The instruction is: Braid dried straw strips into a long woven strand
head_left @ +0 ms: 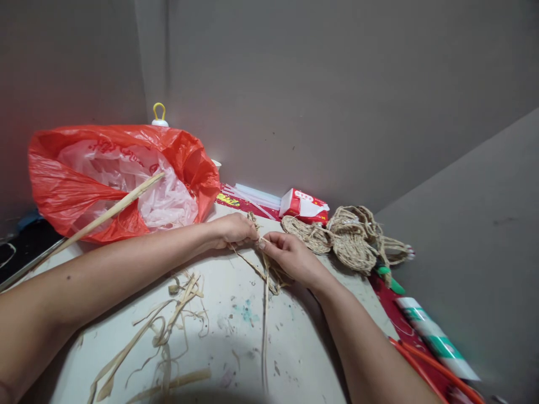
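Observation:
Close together over the white board, my hands work at a piece of braided straw cord (252,217). My left hand (234,229) is closed around it, with the fingers partly hidden. Just to its right, my right hand (290,252) pinches the same cord between thumb and fingertips. Long pale strands (265,320) hang from between the hands towards me. More of the braid lies looped under my right hand, partly covered. Loose dried fibre strips (168,325) are scattered below my left forearm.
A red plastic bag (122,137) stands at the back left, with a long dry stalk (113,210) leaning across it. Coiled braided cord (353,238) and a red tissue pack (304,205) sit at the back right. A green-and-white roll (438,336) lies along the right side.

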Demonstrator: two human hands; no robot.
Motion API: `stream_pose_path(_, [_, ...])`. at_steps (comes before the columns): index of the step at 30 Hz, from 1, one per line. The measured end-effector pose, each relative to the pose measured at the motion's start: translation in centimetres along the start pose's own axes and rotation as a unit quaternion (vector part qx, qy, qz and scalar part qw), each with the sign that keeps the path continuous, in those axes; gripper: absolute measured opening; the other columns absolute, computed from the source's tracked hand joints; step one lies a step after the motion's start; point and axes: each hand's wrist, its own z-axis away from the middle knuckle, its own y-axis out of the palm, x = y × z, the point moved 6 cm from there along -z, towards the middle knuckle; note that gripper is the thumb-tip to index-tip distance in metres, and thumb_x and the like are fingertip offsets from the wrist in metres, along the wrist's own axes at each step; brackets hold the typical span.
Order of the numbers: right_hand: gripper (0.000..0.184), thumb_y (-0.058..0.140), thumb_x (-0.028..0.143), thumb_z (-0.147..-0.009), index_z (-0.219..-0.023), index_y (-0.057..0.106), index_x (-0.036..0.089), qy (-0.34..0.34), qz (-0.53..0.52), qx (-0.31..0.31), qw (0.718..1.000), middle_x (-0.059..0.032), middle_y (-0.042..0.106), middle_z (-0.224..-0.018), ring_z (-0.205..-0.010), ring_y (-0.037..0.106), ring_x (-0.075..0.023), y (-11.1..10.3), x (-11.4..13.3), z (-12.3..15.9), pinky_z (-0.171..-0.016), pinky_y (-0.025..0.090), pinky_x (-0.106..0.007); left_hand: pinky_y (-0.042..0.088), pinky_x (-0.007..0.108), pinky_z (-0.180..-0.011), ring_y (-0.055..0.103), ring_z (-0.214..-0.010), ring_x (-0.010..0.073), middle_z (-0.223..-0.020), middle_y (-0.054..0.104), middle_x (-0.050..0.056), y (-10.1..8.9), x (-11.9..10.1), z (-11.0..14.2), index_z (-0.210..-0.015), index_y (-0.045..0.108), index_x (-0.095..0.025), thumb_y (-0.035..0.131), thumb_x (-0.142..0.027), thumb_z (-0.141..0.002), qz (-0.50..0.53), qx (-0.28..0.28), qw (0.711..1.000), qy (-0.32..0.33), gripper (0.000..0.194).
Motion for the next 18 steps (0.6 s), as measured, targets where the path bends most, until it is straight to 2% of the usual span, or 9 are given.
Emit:
stream_pose_path(5, [0.029,0.049,0.044,-0.082,-0.067,0.051,0.019,-0.026,0.069,-0.020,0.997,0.0085,0.032,-0.047,-0.040,0.026,-0.0077,-0.4,0.2,0.0,-0.040,0.019,-0.022,0.014,0.022,-0.037,0.022,-0.034,0.0052,-0.038,0.031,-0.008,-0.2,-0.5,0.4,-0.056,0.047,-0.017,0.055,-0.013,-0.072,-0.020,-0.042,0.998,0.037,0.018])
stream_pose_path(12, [0.020,0.055,0.030,-0.075,-0.058,0.054,0.019,-0.070,0.123,-0.100,0.985,0.0040,0.045,-0.054,-0.056,0.039,-0.0120,-1.6,1.3,0.2,-0.053,0.028,-0.024,0.017,0.021,-0.040,0.028,-0.038,0.0051,-0.041,0.037,-0.007,-0.3,-0.7,0.5,-0.054,0.050,-0.015,0.057,-0.012,-0.069,-0.053,-0.072,0.993,0.077,0.017])
stream_pose_path(15, [0.022,0.053,0.032,-0.075,-0.057,0.052,0.019,-0.057,0.110,-0.104,0.987,0.0044,0.040,-0.050,-0.051,0.036,-0.0114,-1.3,1.4,0.4,-0.049,0.027,-0.024,0.019,0.019,-0.042,0.030,-0.042,0.0041,-0.044,0.040,-0.007,-0.3,-0.7,0.5,-0.052,0.049,-0.014,0.059,-0.010,-0.066,-0.053,-0.074,0.991,0.094,0.018])
stream_pose_path(18, [0.024,0.046,0.037,-0.080,-0.064,0.052,0.019,-0.022,0.072,-0.084,0.994,0.0067,0.034,-0.045,-0.040,0.028,-0.0095,-0.3,1.3,0.7,-0.040,0.021,-0.023,0.015,0.019,-0.040,0.027,-0.040,0.0041,-0.043,0.038,-0.007,-0.1,-0.4,0.3,-0.053,0.049,-0.014,0.058,-0.009,-0.067,-0.032,-0.052,0.995,0.075,0.018])
